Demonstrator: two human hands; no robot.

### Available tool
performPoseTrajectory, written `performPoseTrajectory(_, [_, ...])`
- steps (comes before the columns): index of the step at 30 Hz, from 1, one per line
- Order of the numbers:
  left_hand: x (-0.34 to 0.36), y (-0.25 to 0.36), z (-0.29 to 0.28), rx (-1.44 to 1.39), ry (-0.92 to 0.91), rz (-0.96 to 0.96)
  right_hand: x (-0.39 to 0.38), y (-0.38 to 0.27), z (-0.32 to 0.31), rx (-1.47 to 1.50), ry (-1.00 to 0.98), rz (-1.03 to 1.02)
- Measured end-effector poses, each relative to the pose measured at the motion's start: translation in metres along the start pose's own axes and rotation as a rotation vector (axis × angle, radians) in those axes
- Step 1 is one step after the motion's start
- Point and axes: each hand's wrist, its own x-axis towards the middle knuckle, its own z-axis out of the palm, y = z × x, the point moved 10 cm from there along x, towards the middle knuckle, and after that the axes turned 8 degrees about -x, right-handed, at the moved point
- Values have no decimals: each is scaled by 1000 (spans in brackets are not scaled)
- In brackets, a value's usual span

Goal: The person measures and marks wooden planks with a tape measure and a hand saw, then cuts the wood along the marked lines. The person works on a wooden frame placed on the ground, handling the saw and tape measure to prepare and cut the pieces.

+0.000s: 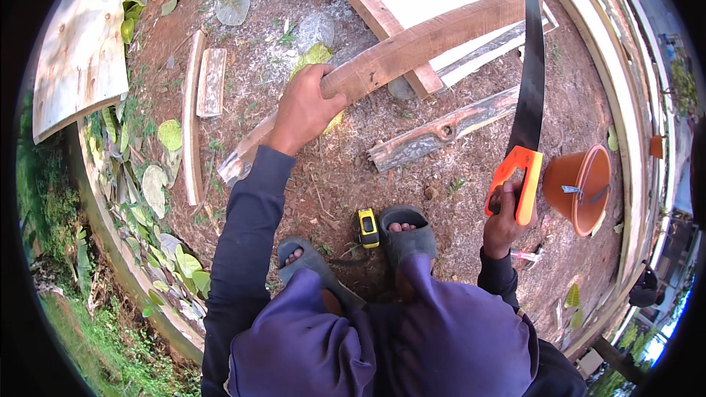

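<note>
My left hand [305, 110] is closed around a long reddish-brown wooden beam [434, 43]. The beam slants from the lower left up to the far right, its far part crossing over a wooden frame. In my right hand [501, 222] is a handsaw [530, 81], gripped by its orange and yellow handle. Its dark blade points away from me, with the tip up near the beam's far end; whether the two touch I cannot tell. Beneath the beam, a rough bark-edged piece of wood [441, 132] with a knot lies on the soil.
A yellow and black tape measure [368, 229] lies between my sandalled feet. Right of the saw is an orange bucket [570, 190], with a small hammer-like tool [528, 255] nearby. Short boards [212, 82] and a plywood sheet [84, 51] are at left. Long boards [607, 77] line the right.
</note>
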Motion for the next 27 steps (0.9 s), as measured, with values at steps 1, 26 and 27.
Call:
performPoseTrajectory(1, [-3, 6, -2, 57, 13, 33, -1, 6, -6, -39, -4, -2])
performPoseTrajectory(26, [-70, 44, 34, 467, 288, 463, -64, 16, -24, -362, -153, -121])
performPoseTrajectory(27, [-70, 45, 33, 463, 288, 463, -65, 17, -24, -368, -156, -131])
